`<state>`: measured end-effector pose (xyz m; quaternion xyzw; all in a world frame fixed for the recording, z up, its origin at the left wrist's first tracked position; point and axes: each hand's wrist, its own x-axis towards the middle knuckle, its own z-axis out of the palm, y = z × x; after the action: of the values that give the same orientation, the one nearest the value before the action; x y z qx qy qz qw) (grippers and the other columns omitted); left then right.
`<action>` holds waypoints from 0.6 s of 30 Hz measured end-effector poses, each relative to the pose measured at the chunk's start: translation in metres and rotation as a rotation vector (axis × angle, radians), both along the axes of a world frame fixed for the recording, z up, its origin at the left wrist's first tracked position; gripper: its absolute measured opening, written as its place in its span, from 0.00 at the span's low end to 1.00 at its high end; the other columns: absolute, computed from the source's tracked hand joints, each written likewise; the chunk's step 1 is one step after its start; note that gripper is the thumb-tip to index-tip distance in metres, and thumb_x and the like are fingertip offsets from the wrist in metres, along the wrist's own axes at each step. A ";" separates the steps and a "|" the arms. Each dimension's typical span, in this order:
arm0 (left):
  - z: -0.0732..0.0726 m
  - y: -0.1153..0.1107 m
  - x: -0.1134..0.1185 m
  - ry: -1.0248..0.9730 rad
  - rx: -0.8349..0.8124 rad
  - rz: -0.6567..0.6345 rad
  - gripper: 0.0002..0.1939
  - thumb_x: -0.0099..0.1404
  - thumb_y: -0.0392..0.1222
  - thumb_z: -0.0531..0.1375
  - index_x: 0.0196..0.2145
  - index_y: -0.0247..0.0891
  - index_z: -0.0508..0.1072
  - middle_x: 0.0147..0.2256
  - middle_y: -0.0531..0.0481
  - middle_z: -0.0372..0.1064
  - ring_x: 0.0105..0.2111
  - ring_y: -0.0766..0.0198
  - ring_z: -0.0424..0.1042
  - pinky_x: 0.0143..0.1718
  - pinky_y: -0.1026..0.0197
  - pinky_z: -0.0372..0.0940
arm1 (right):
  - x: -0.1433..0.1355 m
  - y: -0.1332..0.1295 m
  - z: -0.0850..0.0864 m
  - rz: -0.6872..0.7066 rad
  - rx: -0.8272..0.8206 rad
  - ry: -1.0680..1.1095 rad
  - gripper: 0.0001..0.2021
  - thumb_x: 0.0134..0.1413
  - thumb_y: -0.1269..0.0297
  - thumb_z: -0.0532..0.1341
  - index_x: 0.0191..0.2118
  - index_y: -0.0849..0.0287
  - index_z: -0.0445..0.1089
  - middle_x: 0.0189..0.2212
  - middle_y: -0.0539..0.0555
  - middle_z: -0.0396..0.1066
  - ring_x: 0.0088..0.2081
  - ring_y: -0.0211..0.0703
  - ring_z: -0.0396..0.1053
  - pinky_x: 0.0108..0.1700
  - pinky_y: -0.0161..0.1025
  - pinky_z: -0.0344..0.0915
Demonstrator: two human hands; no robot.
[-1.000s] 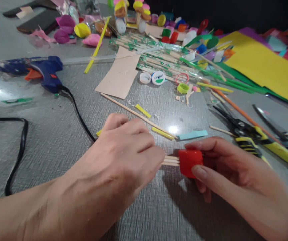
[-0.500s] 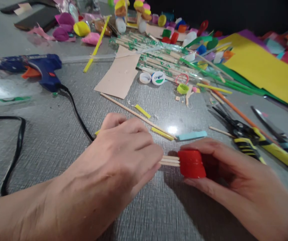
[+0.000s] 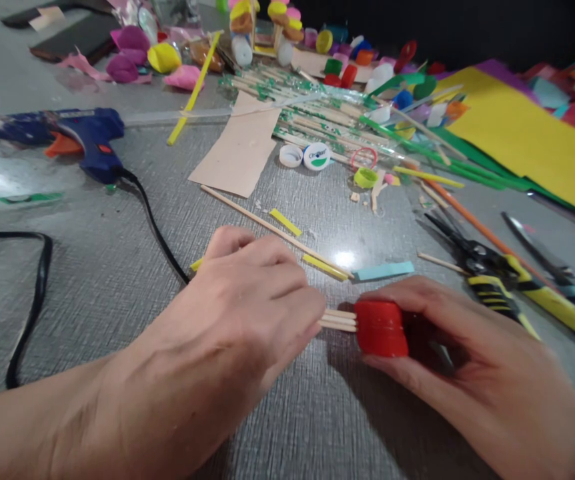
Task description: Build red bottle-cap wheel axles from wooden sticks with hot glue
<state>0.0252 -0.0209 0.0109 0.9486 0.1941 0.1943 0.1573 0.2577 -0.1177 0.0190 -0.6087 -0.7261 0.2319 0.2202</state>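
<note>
My left hand (image 3: 252,313) is closed around thin wooden sticks (image 3: 338,320) lying side by side; their far part is hidden under my fingers. The stick ends meet the left side of a red plastic bottle cap (image 3: 381,328), and I cannot tell whether they are fixed to it. My right hand (image 3: 462,360) pinches that cap between thumb and fingers, just above the grey table. Beyond my hands lie a long wooden stick (image 3: 267,227), yellow paper strips (image 3: 285,222) and a light blue strip (image 3: 383,270).
A blue glue gun (image 3: 82,137) lies at left, its black cord running towards my left hand. Yellow-handled pliers (image 3: 487,267) and scissors (image 3: 542,250) lie at right. Cardboard (image 3: 240,150), wrapped sticks (image 3: 327,127), bottle caps (image 3: 316,156) and yellow sheets (image 3: 522,127) spread across the back.
The red cap and my right hand have shifted very slightly left, so a little less of the sticks shows between the hands. My left hand keeps its hold.
</note>
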 end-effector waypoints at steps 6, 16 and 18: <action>0.009 0.009 -0.018 0.060 0.083 0.079 0.13 0.73 0.53 0.58 0.47 0.44 0.73 0.46 0.48 0.74 0.47 0.51 0.71 0.47 0.47 0.60 | -0.003 -0.001 0.000 -0.060 0.001 0.031 0.12 0.64 0.54 0.65 0.51 0.45 0.73 0.45 0.51 0.76 0.43 0.50 0.75 0.42 0.44 0.74; 0.022 0.022 -0.033 0.203 -0.189 0.046 0.05 0.69 0.37 0.60 0.33 0.41 0.71 0.26 0.58 0.70 0.20 0.69 0.64 0.22 0.64 0.57 | -0.014 0.007 -0.005 -0.187 0.017 0.076 0.13 0.62 0.50 0.64 0.47 0.47 0.78 0.35 0.55 0.75 0.42 0.55 0.76 0.35 0.44 0.75; 0.024 0.022 -0.025 0.131 -0.244 0.006 0.09 0.67 0.33 0.59 0.29 0.41 0.68 0.24 0.59 0.68 0.18 0.71 0.61 0.22 0.65 0.58 | -0.011 0.005 -0.006 -0.174 0.026 0.062 0.12 0.62 0.50 0.64 0.47 0.47 0.77 0.37 0.55 0.75 0.42 0.55 0.76 0.35 0.45 0.75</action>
<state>0.0001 0.0010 0.0347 0.9325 0.2291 0.1075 0.2578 0.2471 -0.1123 0.0132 -0.6591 -0.6661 0.2212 0.2701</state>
